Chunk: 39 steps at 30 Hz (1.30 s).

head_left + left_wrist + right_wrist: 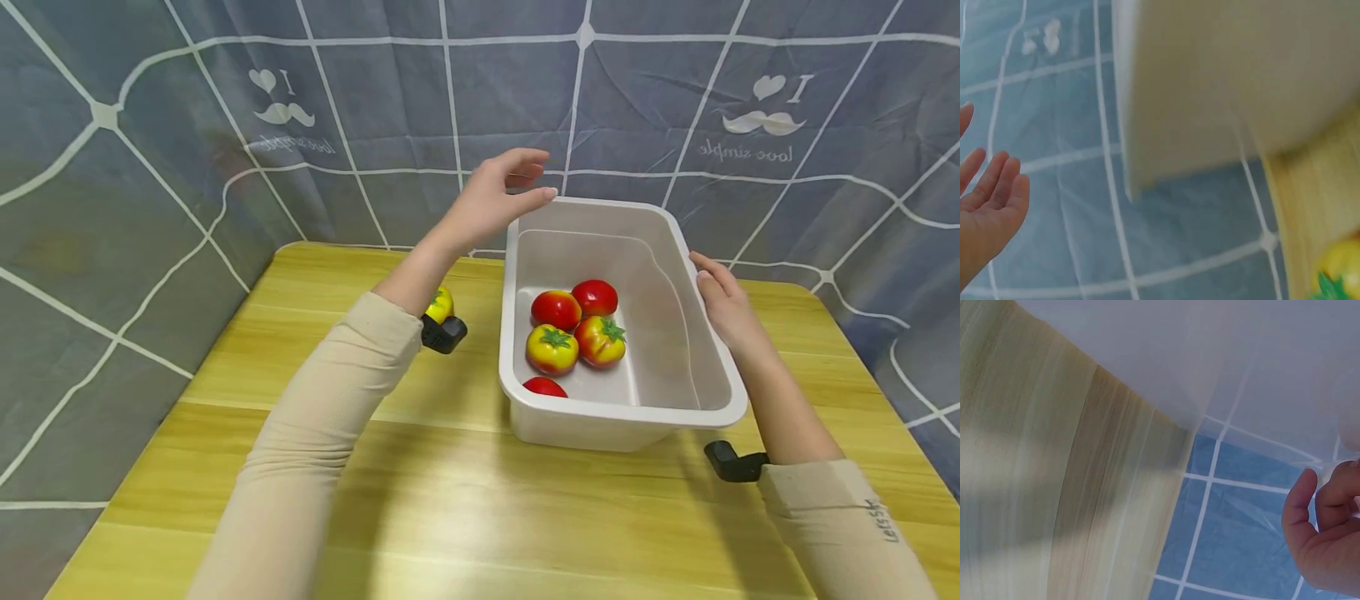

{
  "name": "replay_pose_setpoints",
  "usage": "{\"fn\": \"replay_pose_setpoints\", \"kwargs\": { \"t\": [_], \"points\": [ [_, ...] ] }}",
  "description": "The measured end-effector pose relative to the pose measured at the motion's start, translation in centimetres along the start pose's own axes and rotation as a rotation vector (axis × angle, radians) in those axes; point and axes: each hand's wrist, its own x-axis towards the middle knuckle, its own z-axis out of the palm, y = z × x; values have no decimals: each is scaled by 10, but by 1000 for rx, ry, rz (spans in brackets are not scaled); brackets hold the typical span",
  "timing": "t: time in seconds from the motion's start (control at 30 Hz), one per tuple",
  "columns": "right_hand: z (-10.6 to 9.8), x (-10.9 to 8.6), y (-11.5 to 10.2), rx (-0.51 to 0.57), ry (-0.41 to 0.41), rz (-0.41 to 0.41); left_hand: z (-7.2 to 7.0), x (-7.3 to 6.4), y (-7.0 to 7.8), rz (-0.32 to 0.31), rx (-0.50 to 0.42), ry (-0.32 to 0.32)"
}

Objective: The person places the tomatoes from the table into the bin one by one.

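A white plastic bin (622,411) stands on the table with several toy fruits inside. Two are red-and-yellow toy tomatoes with green leaves, a yellower tomato (552,350) and a redder tomato (601,342); the others look red, such as the red fruit (595,297) at the back. Over the bin's far left corner hovers my left hand (498,196), fingers loosely bent and holding nothing. My right hand (727,304) is against the bin's outer right side, just below the rim, its fingers (1300,512) bent in the right wrist view. Whether they press the wall is unclear.
Another yellow toy tomato (441,305) lies on the wooden table (450,500), partly hidden behind my left forearm. A grey-blue curtain (510,100) with white lines hangs close behind and along both sides. Black wrist mounts (444,333) stick out below both sleeves.
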Motion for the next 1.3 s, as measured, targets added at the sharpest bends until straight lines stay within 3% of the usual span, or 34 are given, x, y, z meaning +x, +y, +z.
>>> {"fn": "replay_pose_setpoints", "kwargs": {
  "t": [0.13,0.37,0.6,0.73,0.97,1.3],
  "points": [
    [-3,0,0,5,2,12,-17,-10,-23,-70,15,38],
    [-4,0,-2,-6,-3,29,-35,-33,-71,-186,34,42],
    [-2,0,-2,-1,-3,33,-44,-56,-121,-295,-133,66],
    [-1,-1,-1,8,1,27,-45,-70,-142,-329,-168,47],
    [-2,-2,-1,28,2,24,-38,-87,-166,-334,-166,20],
    [-2,-1,-1,9,-13,46,-24,-99,-184,-386,-129,-25]
  ]
}}
